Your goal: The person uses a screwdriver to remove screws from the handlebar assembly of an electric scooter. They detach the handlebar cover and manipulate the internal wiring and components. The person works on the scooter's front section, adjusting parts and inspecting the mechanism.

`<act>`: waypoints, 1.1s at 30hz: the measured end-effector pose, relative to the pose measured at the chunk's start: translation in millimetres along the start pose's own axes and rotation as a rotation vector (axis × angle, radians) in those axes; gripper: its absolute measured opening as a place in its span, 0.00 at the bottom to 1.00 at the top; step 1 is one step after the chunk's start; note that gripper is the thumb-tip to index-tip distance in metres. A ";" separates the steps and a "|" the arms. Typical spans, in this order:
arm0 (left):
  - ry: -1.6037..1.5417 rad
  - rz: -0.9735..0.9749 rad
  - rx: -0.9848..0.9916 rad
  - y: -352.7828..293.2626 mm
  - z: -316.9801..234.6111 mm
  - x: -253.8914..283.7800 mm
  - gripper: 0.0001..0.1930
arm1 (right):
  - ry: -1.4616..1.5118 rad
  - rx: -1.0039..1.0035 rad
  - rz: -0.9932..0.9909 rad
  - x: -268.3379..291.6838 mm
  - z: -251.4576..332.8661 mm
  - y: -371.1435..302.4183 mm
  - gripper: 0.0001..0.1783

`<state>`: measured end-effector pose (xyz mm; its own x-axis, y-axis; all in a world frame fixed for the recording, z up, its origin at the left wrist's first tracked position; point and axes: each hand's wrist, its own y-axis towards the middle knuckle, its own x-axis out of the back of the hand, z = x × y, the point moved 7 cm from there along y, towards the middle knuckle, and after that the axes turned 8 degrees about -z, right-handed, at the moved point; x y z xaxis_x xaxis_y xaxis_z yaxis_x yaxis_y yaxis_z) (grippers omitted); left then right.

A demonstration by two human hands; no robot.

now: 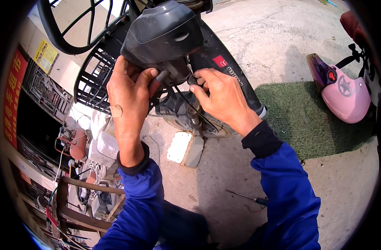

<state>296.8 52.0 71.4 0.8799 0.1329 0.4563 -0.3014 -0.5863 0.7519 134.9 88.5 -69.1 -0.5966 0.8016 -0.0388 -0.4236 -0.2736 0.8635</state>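
Observation:
A two-wheeler's black plastic front housing (163,31) fills the upper middle. My left hand (130,91) is at its lower left edge, fingers curled and partly hidden. Its thumb rests against a short grey and red handle-shaped part (158,81); what this part belongs to is not plain. To the right, my right hand (223,93) pinches a dark coiled spring-like piece (192,79) under the housing between thumb and fingers. A thin black cable (188,102) runs down from between the hands toward the front wheel (217,129).
A black basket (92,71) sits left of the housing. Beside the wheel lies a white-faced block (184,148). A screwdriver (248,198) rests on the concrete. At right are a green mat (290,121) and a pink shell (346,93); a wooden frame (84,218) and clutter stand left.

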 end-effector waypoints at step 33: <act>-0.010 0.297 -0.104 -15.0 24.2 34.8 0.17 | -0.189 0.020 -0.020 -26.3 1.0 -8.2 0.07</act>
<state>340.9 46.0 64.5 0.7510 -0.0402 0.6591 -0.5814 -0.5134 0.6311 154.8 70.2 -74.6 -0.4485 0.8930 0.0372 -0.4198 -0.2473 0.8733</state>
